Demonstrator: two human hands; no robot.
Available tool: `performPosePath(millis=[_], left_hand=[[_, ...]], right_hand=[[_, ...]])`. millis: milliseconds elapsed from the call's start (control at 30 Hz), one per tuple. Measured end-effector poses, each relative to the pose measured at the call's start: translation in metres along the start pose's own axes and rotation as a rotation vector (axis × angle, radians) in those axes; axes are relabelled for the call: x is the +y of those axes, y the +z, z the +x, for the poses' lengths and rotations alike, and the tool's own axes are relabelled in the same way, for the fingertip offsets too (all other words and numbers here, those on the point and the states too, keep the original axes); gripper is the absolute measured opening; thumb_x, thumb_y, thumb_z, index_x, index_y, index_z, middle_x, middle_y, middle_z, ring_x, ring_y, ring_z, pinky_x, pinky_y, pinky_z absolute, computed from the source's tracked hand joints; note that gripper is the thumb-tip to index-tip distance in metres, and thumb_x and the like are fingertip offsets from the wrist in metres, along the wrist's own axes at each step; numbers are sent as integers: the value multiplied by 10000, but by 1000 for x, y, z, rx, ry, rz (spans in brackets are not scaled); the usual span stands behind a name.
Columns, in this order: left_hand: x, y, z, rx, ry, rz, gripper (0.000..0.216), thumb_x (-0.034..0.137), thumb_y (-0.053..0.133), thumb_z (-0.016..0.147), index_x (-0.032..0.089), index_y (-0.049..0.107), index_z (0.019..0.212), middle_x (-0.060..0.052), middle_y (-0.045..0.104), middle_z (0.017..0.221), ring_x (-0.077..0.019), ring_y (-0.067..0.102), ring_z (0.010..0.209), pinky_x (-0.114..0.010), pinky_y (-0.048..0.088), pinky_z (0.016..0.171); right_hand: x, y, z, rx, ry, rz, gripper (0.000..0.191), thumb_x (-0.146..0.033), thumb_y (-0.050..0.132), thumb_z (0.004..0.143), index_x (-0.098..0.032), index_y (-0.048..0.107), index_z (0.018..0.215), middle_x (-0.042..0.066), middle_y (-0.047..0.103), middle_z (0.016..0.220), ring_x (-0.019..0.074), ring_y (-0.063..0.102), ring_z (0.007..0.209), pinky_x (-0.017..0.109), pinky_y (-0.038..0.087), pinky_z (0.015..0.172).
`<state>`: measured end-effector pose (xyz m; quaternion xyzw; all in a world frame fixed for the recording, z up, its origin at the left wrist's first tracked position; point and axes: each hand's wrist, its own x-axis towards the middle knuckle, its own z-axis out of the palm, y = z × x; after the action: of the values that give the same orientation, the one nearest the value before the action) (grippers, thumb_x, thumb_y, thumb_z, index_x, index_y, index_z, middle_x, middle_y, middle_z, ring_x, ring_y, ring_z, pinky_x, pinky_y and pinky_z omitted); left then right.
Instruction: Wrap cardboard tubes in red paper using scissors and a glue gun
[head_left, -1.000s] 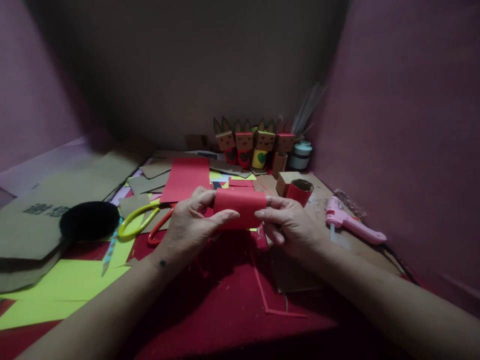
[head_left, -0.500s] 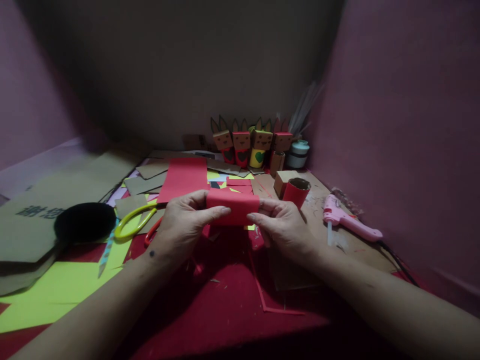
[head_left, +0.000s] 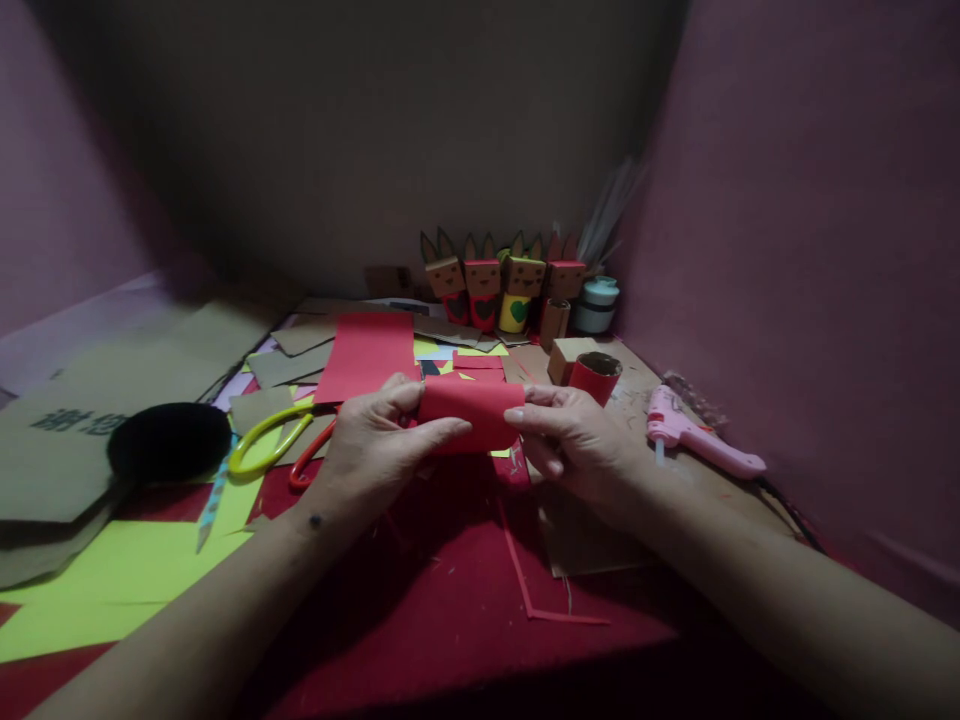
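Observation:
Between my two hands is a small piece of red paper (head_left: 480,415), bent over along its upper edge and raised above the table. My left hand (head_left: 386,430) grips its left end, thumb laid along the front. At the right end, my right hand (head_left: 574,435) pinches the paper between thumb and fingers. Scissors with one yellow and one red handle (head_left: 274,440) lie just left of my left hand. Beyond my right hand stands a red-wrapped cardboard tube (head_left: 596,375) with a cardboard block (head_left: 570,355) behind it.
A pink glue gun (head_left: 697,440) rests at the right by the wall. Several cardboard figures with pointed ears (head_left: 482,280) line the back beside a pale jar (head_left: 598,305). Red paper (head_left: 367,355), yellow paper (head_left: 135,565), a black oval object (head_left: 171,442) and cardboard sheets (head_left: 67,460) spread leftward.
The red paper has shifted slightly right. My right thumb has moved up toward its upper right corner, and my left thumb reaches a little further along the front.

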<state>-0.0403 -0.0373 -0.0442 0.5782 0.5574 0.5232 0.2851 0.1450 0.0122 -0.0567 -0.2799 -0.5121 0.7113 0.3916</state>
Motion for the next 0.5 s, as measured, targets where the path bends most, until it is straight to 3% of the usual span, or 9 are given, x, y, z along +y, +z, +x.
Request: performPosePath(millis=[133, 267, 400, 500], left_hand=[[0, -1, 5, -68, -212, -261, 288, 301, 821, 630, 179, 774, 887, -60, 750, 784, -192, 631, 640, -281, 499, 570], [2, -2, 6, -76, -266, -320, 301, 294, 836, 616, 169, 778, 883, -73, 762, 763, -181, 629, 589, -263, 494, 518], [7, 0, 1, -41, -245, -271, 284, 298, 833, 625, 178, 778, 876, -55, 760, 760, -165, 614, 586, -251, 493, 520], [4, 1, -1, -35, -140, -164, 293, 321, 822, 646, 193, 773, 905, -41, 751, 808, -185, 628, 670, -286, 522, 616]], right_hand=[[1, 6, -5, -13, -99, -155, 188, -215, 688, 752, -159, 730, 926, -27, 629, 594, 21, 353, 353, 179, 212, 332], [4, 8, -6, -10, -161, -212, 129, -177, 663, 762, -184, 742, 864, -40, 612, 576, 39, 403, 389, 181, 275, 357], [4, 7, -5, 30, -120, -166, 136, -184, 658, 747, -170, 727, 863, -48, 600, 532, 45, 419, 352, 183, 301, 342], [1, 5, -4, 77, -45, -91, 35, -180, 680, 710, -155, 675, 734, -80, 491, 394, 35, 351, 292, 177, 231, 313]])
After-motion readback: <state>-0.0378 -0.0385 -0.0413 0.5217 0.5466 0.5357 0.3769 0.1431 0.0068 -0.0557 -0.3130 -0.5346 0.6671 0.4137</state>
